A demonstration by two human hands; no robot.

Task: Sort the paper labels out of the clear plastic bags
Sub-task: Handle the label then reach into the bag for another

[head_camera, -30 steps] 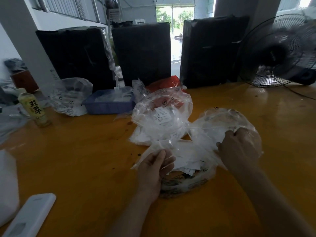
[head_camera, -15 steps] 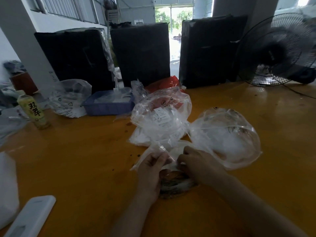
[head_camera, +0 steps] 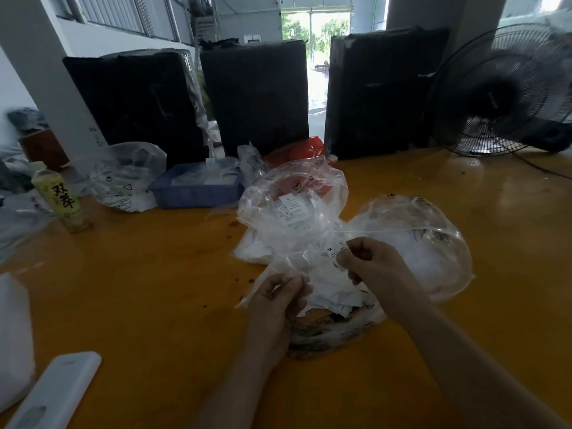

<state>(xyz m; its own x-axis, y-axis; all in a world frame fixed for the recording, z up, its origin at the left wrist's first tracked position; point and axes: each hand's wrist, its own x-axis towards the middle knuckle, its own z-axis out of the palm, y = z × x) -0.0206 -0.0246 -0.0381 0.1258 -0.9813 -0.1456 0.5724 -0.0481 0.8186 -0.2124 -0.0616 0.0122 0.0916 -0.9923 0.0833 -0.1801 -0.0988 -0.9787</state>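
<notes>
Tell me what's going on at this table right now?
A person is sorting labels out of clear bags on a yellow table. The right hand pinches a white label marked XL, lifted above the pile. The left hand grips the edge of a clear bag. More loose labels lie between the hands. Another bag with labels sits behind, next to a blue tray.

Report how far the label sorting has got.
Done: loose labels already lie heaped on the table between the hands. In hand: the right hand pinches an XL label while the left hand holds the clear bag. Left: the bag behind shows a label inside, and the round bag looks unemptied.
</notes>
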